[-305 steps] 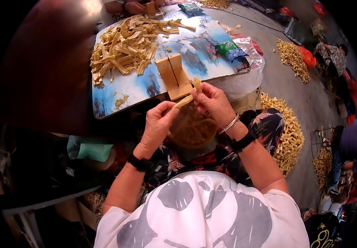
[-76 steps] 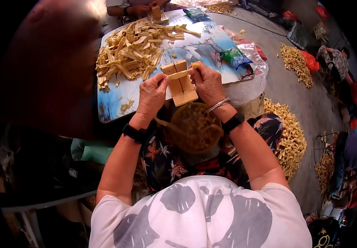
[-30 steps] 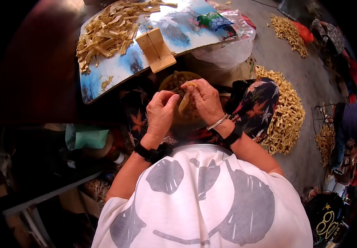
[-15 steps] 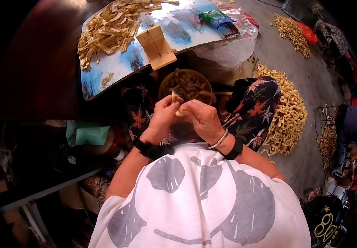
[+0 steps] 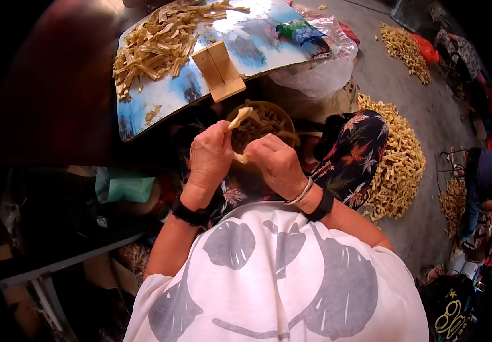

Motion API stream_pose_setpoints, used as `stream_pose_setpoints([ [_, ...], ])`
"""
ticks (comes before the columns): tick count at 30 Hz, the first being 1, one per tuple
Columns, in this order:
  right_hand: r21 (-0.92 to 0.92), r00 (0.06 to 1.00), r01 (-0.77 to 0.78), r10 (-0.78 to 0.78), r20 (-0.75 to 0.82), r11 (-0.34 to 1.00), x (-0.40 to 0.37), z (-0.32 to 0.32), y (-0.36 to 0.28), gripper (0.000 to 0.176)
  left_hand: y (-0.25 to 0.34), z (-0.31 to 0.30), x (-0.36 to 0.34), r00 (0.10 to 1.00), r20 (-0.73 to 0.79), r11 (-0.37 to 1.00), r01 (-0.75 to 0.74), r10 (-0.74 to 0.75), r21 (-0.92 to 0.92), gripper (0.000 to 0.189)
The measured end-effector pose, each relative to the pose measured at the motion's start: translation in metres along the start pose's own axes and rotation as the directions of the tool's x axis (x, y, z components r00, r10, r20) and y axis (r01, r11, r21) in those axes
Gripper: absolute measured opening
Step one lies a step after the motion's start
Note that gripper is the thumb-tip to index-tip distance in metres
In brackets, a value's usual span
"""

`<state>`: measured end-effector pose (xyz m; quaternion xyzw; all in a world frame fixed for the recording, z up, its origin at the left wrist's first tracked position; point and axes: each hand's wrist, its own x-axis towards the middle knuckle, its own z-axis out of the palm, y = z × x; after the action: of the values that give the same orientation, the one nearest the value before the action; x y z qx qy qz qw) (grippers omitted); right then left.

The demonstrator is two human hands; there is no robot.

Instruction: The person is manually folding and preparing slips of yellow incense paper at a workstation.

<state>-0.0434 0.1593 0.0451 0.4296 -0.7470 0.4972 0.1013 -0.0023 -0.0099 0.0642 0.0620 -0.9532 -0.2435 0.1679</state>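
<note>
Between my two hands a pale yellow strip [image 5: 241,117] is held, its upper end sticking out above my left hand and a lower part running to the right fingertips. My left hand [image 5: 209,155] is closed, thumb and fingers pinching the strip. My right hand [image 5: 277,163] is closed as well, its fingertips on the strip's lower part. Just beyond both hands stands a yellow bowl [image 5: 290,122] with several small knotted pieces [image 5: 266,118] in it, partly hidden by the hands and strip.
A low painted table [image 5: 180,85] carries a pile of flat strips [image 5: 155,48], a small wooden stand [image 5: 218,71] and a green-blue packet [image 5: 300,31]. A large heap of knotted pieces [image 5: 397,165] lies on the floor to my right. A clear plastic bag [image 5: 320,77] hangs by the table.
My left hand has moved slightly left and turned upright, apart from the right. More of the strip now shows above it and between the hands.
</note>
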Motion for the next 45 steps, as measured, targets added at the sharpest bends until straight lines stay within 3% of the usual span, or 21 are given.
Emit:
stream_pose_setpoints([
  [3, -0.010, 0.990, -0.044, 0.044, 0.134, 0.999, -0.004, 0.003, 0.005, 0.007, -0.018, 0.002, 0.002, 0.939, 0.269, 0.886, 0.304, -0.216, -0.350, 0.016],
  [6, 0.006, 0.979, -0.040, 0.039, 0.200, 0.999, -0.005, 0.002, 0.005, 0.007, -0.022, -0.005, -0.001, 0.744, 0.554, 0.426, 0.669, -0.374, -0.610, 0.020],
  [8, 0.022, 0.986, -0.010, 0.006, 0.168, 1.000, -0.003, 0.000, 0.002, 0.009, -0.036, 0.023, -0.012, 0.952, 0.205, 0.856, 0.297, -0.229, -0.424, 0.017],
  [9, 0.026, 0.992, 0.012, -0.015, 0.128, 1.000, -0.001, 0.000, 0.002, 0.012, -0.025, 0.015, -0.014, 0.971, 0.197, 0.981, 0.157, -0.134, -0.110, 0.014],
  [10, 0.028, 0.996, 0.033, -0.035, 0.086, 0.999, 0.001, 0.000, 0.002, 0.016, -0.017, 0.012, -0.016, 0.942, 0.302, 0.989, 0.134, -0.146, 0.058, 0.014],
  [11, 0.011, 0.996, 0.091, -0.091, 0.016, 0.996, 0.003, 0.001, 0.004, 0.013, -0.010, 0.008, -0.016, 0.931, 0.360, 0.977, -0.023, -0.056, 0.210, 0.016],
  [12, 0.067, 1.000, 0.008, -0.007, -0.019, 0.998, 0.002, 0.004, 0.006, 0.010, -0.003, 0.005, -0.015, 0.903, 0.428, 0.920, -0.186, 0.022, 0.344, 0.019],
  [14, 0.185, 0.984, -0.149, 0.165, -0.072, 0.971, -0.001, 0.010, 0.009, 0.005, 0.003, 0.000, -0.014, 0.923, 0.353, 0.900, -0.276, 0.151, 0.337, 0.023],
  [15, 0.371, 0.907, -0.394, 0.420, 0.011, 0.841, 0.007, 0.001, -0.002, 0.007, 0.006, -0.002, -0.013, 0.924, 0.314, 0.885, -0.322, 0.217, 0.337, 0.025],
  [18, 0.372, 0.823, -0.534, 0.567, 0.025, 0.759, 0.010, 0.010, 0.018, 0.012, 0.017, -0.003, -0.008, 0.928, 0.075, 0.887, -0.370, 0.364, 0.276, 0.031],
  [19, 0.508, 0.666, -0.706, 0.707, 0.240, 0.493, 0.014, 0.004, 0.012, 0.014, 0.017, -0.002, -0.006, 0.914, 0.047, 0.877, -0.399, 0.402, 0.267, 0.032],
  [22, 0.471, 0.651, -0.722, 0.728, 0.214, 0.507, 0.015, 0.016, 0.017, 0.015, 0.015, 0.003, -0.003, 0.883, -0.028, 0.860, -0.449, 0.469, 0.245, 0.034],
  [26, 0.413, 0.822, -0.536, 0.566, 0.056, 0.737, 0.014, 0.014, 0.015, 0.016, 0.017, 0.002, -0.004, 0.909, -0.056, 0.884, -0.386, 0.413, 0.262, 0.036],
  [30, 0.389, 0.880, -0.464, 0.465, 0.097, 0.796, 0.014, 0.004, 0.005, 0.017, 0.016, 0.002, -0.003, 0.962, -0.016, 0.943, -0.264, 0.273, 0.202, 0.035],
  [33, 0.219, 0.914, -0.402, 0.403, 0.045, 0.889, 0.012, 0.006, 0.020, 0.019, 0.020, 0.007, -0.004, 0.975, -0.064, 0.960, -0.220, 0.212, -0.172, 0.034],
  [36, 0.496, 0.912, -0.390, 0.400, 0.092, 0.775, 0.008, 0.013, 0.029, 0.019, 0.018, -0.001, -0.005, 0.980, 0.003, 0.944, -0.190, 0.199, -0.271, 0.035],
  [38, 0.719, 0.721, -0.638, 0.543, 0.430, 0.277, 0.007, 0.006, 0.021, 0.019, 0.013, 0.003, -0.003, 0.970, -0.081, 0.936, -0.243, 0.230, -0.255, 0.031],
  [39, 0.716, 0.603, -0.698, 0.524, 0.602, -0.019, 0.009, 0.002, 0.016, 0.019, 0.011, 0.006, -0.002, 0.961, -0.122, 0.931, -0.270, 0.247, -0.245, 0.030],
  [42, 0.681, 0.576, -0.723, 0.445, 0.686, -0.113, 0.010, -0.005, 0.014, 0.018, 0.007, 0.010, -0.004, 1.000, -0.015, 0.912, 0.010, -0.017, -0.409, 0.029],
  [43, 0.699, 0.593, -0.713, 0.486, 0.643, -0.054, 0.010, -0.004, 0.014, 0.018, 0.004, 0.012, -0.005, 0.999, -0.010, 0.899, 0.040, -0.049, -0.436, 0.019],
  [45, 0.722, 0.626, -0.689, 0.557, 0.546, 0.066, 0.010, 0.000, 0.014, 0.019, 0.005, 0.007, -0.008, 0.961, 0.167, 0.694, 0.275, -0.220, -0.665, 0.012],
])
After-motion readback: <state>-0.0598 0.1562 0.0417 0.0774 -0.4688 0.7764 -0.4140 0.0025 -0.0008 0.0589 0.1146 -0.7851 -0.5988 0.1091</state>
